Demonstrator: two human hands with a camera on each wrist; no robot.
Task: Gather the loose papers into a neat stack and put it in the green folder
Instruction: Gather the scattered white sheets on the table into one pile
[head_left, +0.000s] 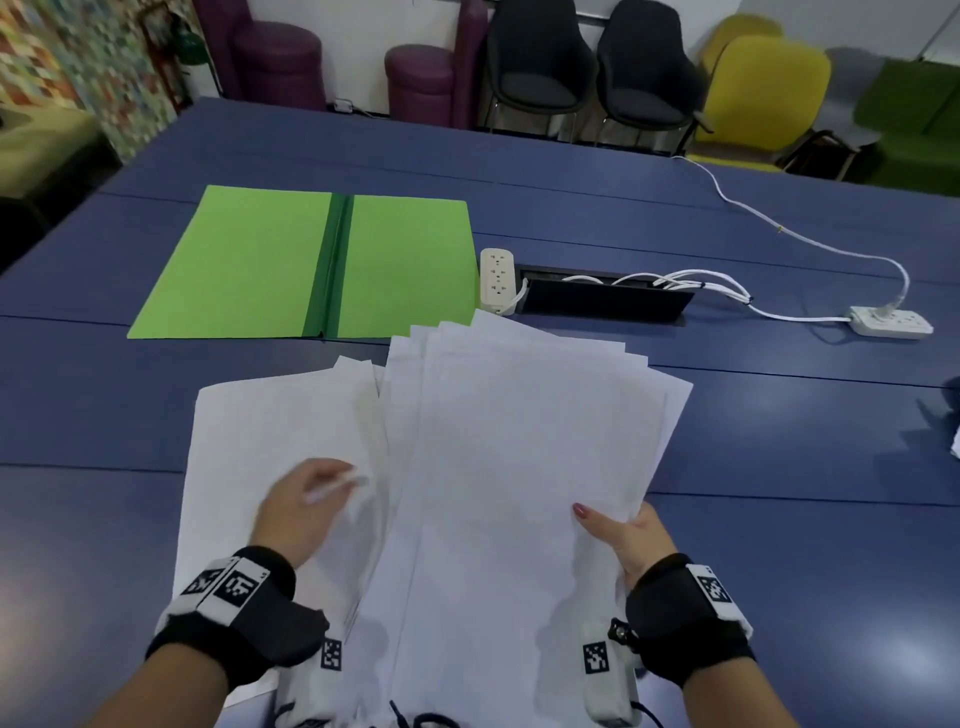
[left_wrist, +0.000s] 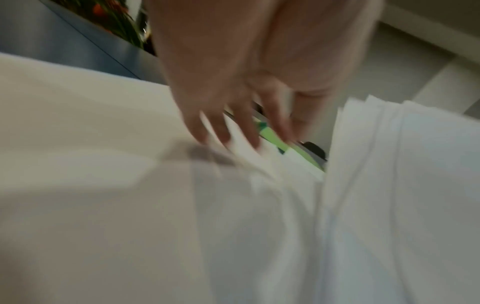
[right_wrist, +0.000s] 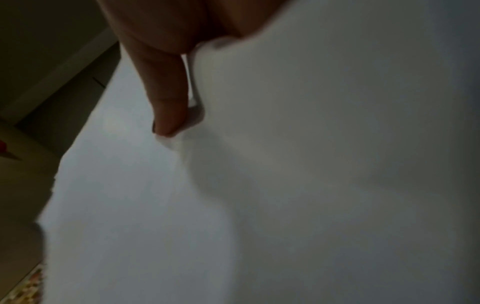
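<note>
The green folder (head_left: 260, 260) lies open and flat on the blue table (head_left: 779, 441), beyond the papers; a sliver of this folder (left_wrist: 272, 135) shows past my left fingers. My right hand (head_left: 618, 530) grips a fanned, uneven stack of white sheets (head_left: 519, 441) at its right edge, thumb (right_wrist: 168, 102) on top and the other fingers hidden beneath. That stack (left_wrist: 402, 185) is raised and overlaps more white sheets (head_left: 260, 415) lying on the table to its left. My left hand (head_left: 311, 499), blurred, has its straight fingers (left_wrist: 228, 123) touching the right edge of those lower sheets (left_wrist: 78, 144).
A white power strip (head_left: 497, 280) and a black cable box (head_left: 602, 299) sit just right of the folder. A white cable (head_left: 779, 228) runs to a second power strip (head_left: 891, 322) at the right. Chairs (head_left: 540, 67) line the table's far edge.
</note>
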